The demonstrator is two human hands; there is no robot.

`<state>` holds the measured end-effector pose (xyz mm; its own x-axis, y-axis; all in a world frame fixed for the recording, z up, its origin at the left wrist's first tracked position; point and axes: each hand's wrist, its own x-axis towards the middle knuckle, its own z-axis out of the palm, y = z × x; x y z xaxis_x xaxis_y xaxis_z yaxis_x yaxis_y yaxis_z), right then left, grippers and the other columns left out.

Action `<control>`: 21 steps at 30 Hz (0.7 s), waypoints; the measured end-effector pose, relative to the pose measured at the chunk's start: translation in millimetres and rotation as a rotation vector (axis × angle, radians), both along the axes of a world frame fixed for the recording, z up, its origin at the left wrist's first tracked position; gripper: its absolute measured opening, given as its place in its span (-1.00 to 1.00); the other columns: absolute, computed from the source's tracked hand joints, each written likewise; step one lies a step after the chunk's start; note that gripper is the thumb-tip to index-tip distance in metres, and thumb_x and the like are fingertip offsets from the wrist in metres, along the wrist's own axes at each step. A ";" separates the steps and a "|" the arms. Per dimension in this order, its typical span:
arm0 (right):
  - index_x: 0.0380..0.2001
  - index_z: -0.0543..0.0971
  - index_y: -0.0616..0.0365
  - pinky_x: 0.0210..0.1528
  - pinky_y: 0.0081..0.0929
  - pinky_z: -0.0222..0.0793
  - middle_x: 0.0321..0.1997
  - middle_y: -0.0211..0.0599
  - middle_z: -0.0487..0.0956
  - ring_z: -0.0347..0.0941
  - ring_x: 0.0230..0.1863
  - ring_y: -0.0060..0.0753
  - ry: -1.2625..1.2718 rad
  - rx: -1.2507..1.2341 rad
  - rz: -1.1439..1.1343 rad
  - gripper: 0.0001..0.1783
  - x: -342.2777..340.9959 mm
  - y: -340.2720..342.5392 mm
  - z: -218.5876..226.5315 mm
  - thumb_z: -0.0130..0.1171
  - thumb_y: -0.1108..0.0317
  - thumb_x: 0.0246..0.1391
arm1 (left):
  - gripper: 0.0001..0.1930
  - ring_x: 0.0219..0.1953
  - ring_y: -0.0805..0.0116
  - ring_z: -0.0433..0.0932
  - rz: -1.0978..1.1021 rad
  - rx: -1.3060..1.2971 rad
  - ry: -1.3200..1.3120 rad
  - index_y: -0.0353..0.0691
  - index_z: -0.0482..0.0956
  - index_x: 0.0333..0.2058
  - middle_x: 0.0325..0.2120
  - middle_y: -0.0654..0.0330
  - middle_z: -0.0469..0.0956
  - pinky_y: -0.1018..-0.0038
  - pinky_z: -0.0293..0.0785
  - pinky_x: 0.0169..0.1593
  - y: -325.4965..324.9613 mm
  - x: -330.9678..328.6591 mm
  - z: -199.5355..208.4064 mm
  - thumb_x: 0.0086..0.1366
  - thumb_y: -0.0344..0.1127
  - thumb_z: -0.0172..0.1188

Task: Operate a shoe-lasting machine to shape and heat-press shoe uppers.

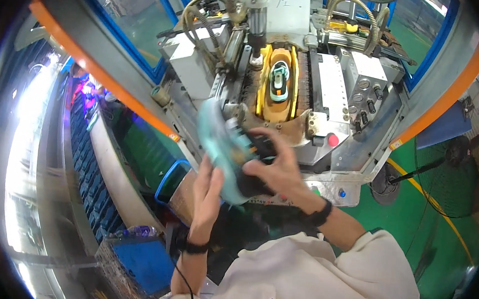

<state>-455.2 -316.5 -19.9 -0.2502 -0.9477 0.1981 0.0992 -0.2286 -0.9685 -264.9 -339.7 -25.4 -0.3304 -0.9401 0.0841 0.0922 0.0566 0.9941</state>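
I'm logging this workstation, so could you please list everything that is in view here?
Shoe: one, light teal with dark parts, blurred, held in both hands before the machine.
Second shoe: one, teal and white, in the yellow mould.
Machine: one, grey metal, with hoses, centre top.
Red button: one, on the machine front.
Fan: one, dark, on the green floor, right.
Blue crate: one, lower left.
Left hand: under the shoe, black wristband.
Right hand: gripping the shoe, black wristband.
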 end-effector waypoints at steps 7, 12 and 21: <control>0.09 0.46 0.21 0.12 -0.45 0.39 0.00 -0.24 0.55 0.49 -0.02 -0.42 0.228 0.097 -0.614 -0.33 -160.9 3.1 7.5 0.29 0.48 -0.24 | -0.11 0.08 0.20 0.49 0.042 -0.019 -0.259 -0.54 0.19 0.26 0.11 -0.11 0.45 0.42 0.44 0.03 -203.1 -188.9 -90.3 0.22 0.08 0.31; 0.11 0.43 0.26 0.13 -0.47 0.37 -0.01 -0.23 0.54 0.47 -0.02 -0.40 0.265 0.184 -0.896 -0.33 -202.0 31.0 6.1 0.24 0.49 -0.21 | 0.00 0.17 -0.20 0.42 0.031 -0.041 -0.727 -0.62 0.16 0.23 0.10 -0.44 0.37 0.18 0.34 0.23 -275.8 -291.0 -127.0 0.06 0.06 0.40; 0.00 0.51 0.26 -0.13 -0.51 0.44 -0.22 -0.26 0.59 0.49 -0.22 -0.50 0.525 0.269 -0.873 -0.43 -255.2 -56.3 6.9 0.33 0.41 -0.18 | -0.61 -0.16 0.06 0.64 -0.060 0.310 -0.465 -0.43 0.58 -0.18 -0.23 -0.08 0.64 0.25 0.55 -0.06 -298.9 -270.2 -124.9 0.02 -0.35 0.39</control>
